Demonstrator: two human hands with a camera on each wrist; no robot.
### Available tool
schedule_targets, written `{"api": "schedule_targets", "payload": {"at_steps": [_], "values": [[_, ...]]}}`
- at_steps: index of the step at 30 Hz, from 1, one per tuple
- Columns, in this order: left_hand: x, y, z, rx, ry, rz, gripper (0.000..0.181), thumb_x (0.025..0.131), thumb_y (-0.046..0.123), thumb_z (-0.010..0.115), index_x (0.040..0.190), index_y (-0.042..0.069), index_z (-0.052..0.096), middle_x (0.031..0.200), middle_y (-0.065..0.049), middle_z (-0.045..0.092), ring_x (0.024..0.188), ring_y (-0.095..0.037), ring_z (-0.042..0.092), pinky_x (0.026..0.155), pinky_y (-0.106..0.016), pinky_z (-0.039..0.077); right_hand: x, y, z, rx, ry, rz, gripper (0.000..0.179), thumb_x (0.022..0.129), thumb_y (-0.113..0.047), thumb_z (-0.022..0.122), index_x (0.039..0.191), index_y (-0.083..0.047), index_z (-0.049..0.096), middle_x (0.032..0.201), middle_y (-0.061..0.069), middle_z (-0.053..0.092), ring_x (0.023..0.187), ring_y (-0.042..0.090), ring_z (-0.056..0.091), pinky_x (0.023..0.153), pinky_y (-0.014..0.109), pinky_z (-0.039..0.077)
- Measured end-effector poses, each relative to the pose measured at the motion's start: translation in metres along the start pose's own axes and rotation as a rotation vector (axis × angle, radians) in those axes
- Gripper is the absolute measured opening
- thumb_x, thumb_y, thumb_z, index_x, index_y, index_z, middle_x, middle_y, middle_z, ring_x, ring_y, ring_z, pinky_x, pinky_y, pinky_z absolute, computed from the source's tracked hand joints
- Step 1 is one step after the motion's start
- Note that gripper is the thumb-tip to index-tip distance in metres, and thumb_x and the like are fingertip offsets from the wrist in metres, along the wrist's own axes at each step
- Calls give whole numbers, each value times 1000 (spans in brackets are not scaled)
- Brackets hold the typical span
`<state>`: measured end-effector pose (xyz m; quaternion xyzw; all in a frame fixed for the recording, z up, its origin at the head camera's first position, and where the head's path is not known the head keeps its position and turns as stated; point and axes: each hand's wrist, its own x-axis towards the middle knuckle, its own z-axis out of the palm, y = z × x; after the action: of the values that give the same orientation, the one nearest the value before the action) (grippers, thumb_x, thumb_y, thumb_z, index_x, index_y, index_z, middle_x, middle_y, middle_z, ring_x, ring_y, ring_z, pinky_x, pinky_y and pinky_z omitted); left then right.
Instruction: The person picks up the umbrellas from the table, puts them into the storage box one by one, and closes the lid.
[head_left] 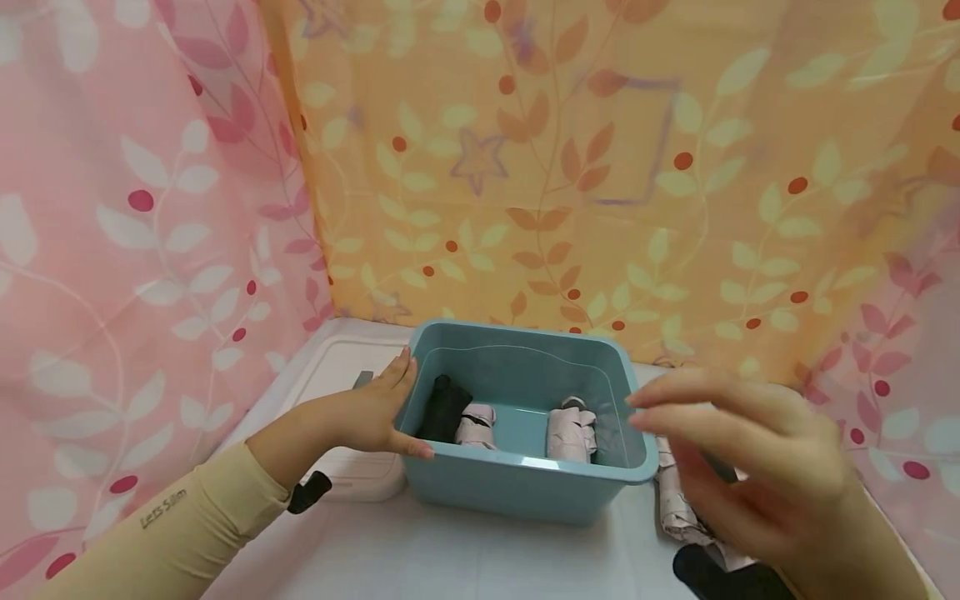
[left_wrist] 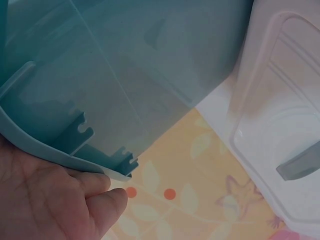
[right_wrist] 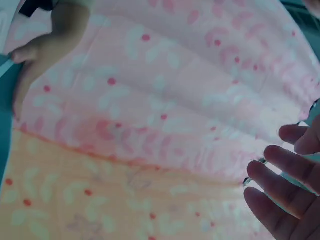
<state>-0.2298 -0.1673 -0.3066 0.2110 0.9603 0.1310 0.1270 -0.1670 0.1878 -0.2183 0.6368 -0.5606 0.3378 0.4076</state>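
A blue-grey plastic storage bin stands lidless on the white surface. My left hand rests against its left end, fingers straight along the rim and thumb at the front corner. The left wrist view shows the fingers on the outside of the rim. Inside lie a black rolled bundle, a pale pink rolled bundle with a dark band beside it, and another pale pink bundle with a dark end towards the right. My right hand hovers right of the bin, fingers loosely bent, with nothing visible in it.
A white lid with a grey latch lies left of the bin, partly behind my left arm. More pale patterned rolled bundles lie to its right, partly hidden by my right hand. Floral curtains hang behind and at both sides.
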Motion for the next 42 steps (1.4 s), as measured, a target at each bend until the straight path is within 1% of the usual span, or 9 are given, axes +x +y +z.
{"api": "schedule_targets", "payload": {"at_steps": [3, 6, 8, 11, 16, 21, 25, 33, 42], "values": [[-1, 0, -1, -2, -10, 0, 128, 63, 75, 57, 144, -1, -7, 150, -15, -19, 138, -32, -8, 107, -53, 16, -14, 12, -23, -162, -88, 318, 19, 80, -3, 64, 97, 3, 68, 92, 14, 67, 87, 18, 63, 87, 24, 46], [-1, -1, -2, -2, -10, 5, 128, 63, 75, 57, 144, -1, -7, 150, -16, -19, 138, -33, -7, 106, -53, 16, -27, 18, -41, -367, -264, 679, 20, 81, -9, 66, 102, -13, 69, 90, 0, 68, 81, 2, 61, 71, 15, 47], [0, -1, -1, 1, -8, 6, 128, 63, 75, 57, 144, -1, -7, 150, -15, -19, 138, -33, -7, 106, -53, 17, -40, 22, -51, -414, -415, 938, 20, 84, -15, 66, 103, -18, 67, 92, -2, 67, 78, 2, 60, 64, 16, 47], [1, -2, 0, 2, -13, 2, 128, 63, 75, 57, 144, 0, -7, 150, -14, -19, 138, -32, -8, 107, -52, 17, -72, 35, -64, -373, -548, 1193, 17, 89, -25, 61, 103, -16, 65, 95, 2, 65, 78, 6, 58, 62, 23, 48], [1, -2, -1, -8, -15, -2, 128, 63, 75, 57, 144, 0, -8, 150, -13, -19, 138, -31, -8, 107, -52, 18, -131, 52, -86, -264, -600, 1370, 22, 92, -23, 55, 101, -5, 64, 91, 5, 65, 77, 6, 59, 64, 26, 49], [0, -1, -1, -7, -15, -3, 128, 63, 75, 58, 144, 0, -7, 150, -14, -19, 138, -31, -8, 107, -52, 18, -181, 56, -111, -87, -568, 1624, 38, 97, -26, 44, 108, 8, 56, 96, 14, 63, 86, 27, 63, 71, 40, 53], [0, -1, -1, -12, -14, -5, 129, 63, 75, 58, 144, 0, -7, 150, -14, -19, 138, -31, -8, 106, -53, 17, -210, 56, -128, 13, -535, 1786, 46, 98, -30, 41, 112, 13, 49, 98, 15, 61, 91, 32, 61, 76, 45, 51], [1, -3, 0, -14, -12, 1, 128, 63, 75, 58, 144, 0, -7, 150, -14, -19, 138, -31, -8, 107, -52, 17, -242, 53, -141, 55, -502, 1943, 53, 96, -36, 45, 111, 14, 47, 96, 12, 63, 89, 30, 62, 76, 43, 51], [1, -2, 0, -14, -11, -2, 128, 63, 74, 59, 144, 1, -8, 150, -14, -20, 138, -31, -8, 107, -52, 17, -268, 52, -137, 152, -456, 2024, 48, 92, -34, 53, 106, 12, 54, 95, 9, 63, 88, 28, 62, 78, 45, 51]]}}
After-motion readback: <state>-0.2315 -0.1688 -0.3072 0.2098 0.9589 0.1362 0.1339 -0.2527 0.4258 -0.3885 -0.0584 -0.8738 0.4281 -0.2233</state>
